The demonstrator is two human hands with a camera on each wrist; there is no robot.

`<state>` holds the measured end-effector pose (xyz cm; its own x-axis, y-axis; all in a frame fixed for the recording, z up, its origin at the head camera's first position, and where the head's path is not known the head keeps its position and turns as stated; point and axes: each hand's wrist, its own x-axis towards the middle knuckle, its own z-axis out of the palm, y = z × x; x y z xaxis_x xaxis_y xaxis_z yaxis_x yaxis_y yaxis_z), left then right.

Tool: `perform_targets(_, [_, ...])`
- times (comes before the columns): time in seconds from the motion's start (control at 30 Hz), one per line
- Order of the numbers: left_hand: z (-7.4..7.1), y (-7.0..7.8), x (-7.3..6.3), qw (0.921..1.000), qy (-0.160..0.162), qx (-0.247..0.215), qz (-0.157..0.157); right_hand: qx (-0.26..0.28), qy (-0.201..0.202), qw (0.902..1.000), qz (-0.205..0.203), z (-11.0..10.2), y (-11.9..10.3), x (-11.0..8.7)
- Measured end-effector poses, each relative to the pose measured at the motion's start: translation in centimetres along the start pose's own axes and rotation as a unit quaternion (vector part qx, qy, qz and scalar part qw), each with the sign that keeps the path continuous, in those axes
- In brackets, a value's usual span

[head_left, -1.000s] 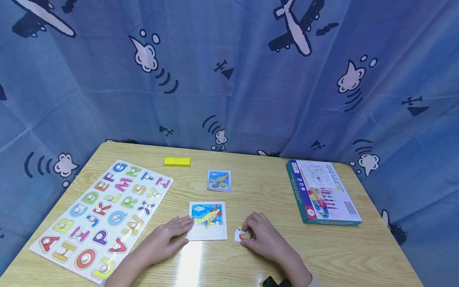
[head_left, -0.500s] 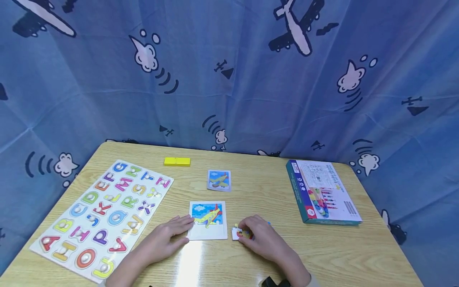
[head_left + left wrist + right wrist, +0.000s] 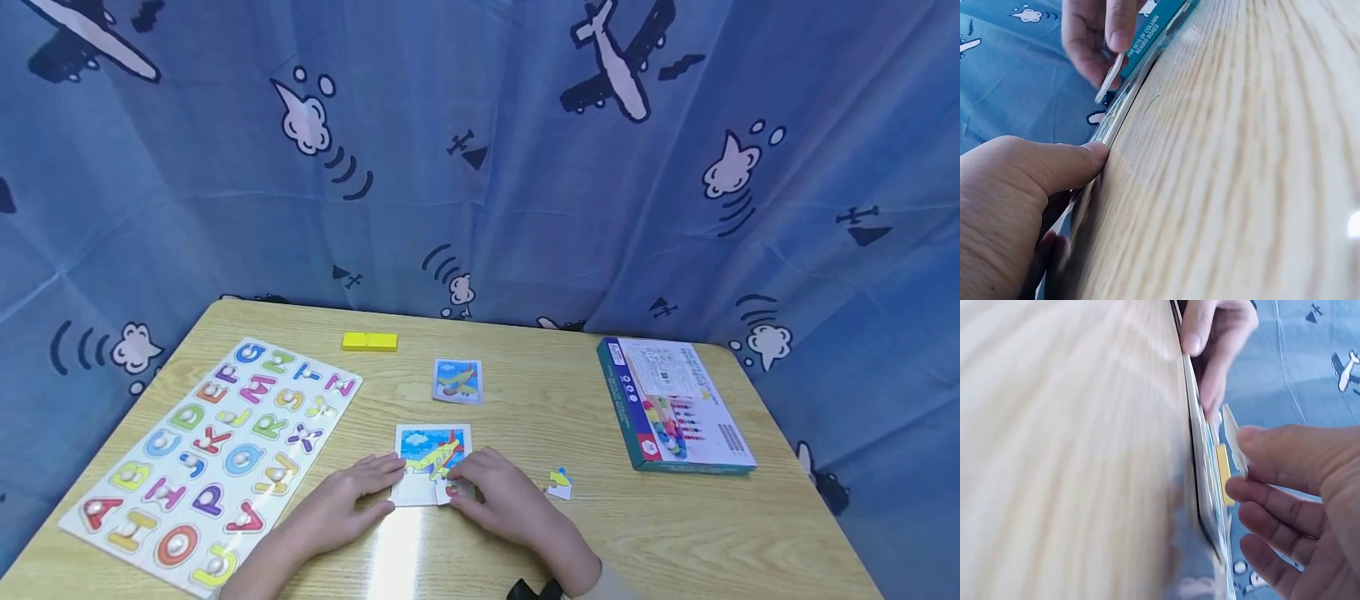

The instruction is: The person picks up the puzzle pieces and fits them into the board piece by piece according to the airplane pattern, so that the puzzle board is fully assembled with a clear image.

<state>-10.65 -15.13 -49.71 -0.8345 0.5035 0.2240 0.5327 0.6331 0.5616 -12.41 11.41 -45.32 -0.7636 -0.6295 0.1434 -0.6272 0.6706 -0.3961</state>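
A white-framed jigsaw board (image 3: 412,492) lies in front of me in the head view. Its upper part shows a yellow plane on blue sky; its lower left is bare white. My left hand (image 3: 347,505) rests at the board's left side, fingers fairly straight on the edge and thumb at the near corner. Between thumb and fingers, my right hand (image 3: 506,500) pinches a puzzle piece (image 3: 442,493) over the board's lower right. Both wrist views show this piece (image 3: 1234,440) tilted and raised above the board. Some of the board is hidden by the right hand.
Loose puzzle pieces (image 3: 559,487) lie right of the right hand. Behind the board are a plane picture card (image 3: 458,382) and a yellow block (image 3: 370,342). An alphabet board (image 3: 225,454) covers the left side; a box (image 3: 678,404) lies at the right.
My right hand has moved left from the loose pieces to over the board, carrying one puzzle piece. Other pieces behind it have come into sight. The left hand has stayed in place.
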Motion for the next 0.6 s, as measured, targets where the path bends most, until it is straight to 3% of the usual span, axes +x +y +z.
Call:
perform_targets(0.27, [0.1,-0.2,0.1,0.9999,0.006,0.0,0.014,-0.041,0.013,0.9981,-0.044,1.5,-1.4,2.2])
perform_targets(0.6, [0.1,-0.2,0.0,1.0,0.003,-0.006,0.004,-0.082,0.04,0.9929,-0.077,2.7,-1.8,3.1])
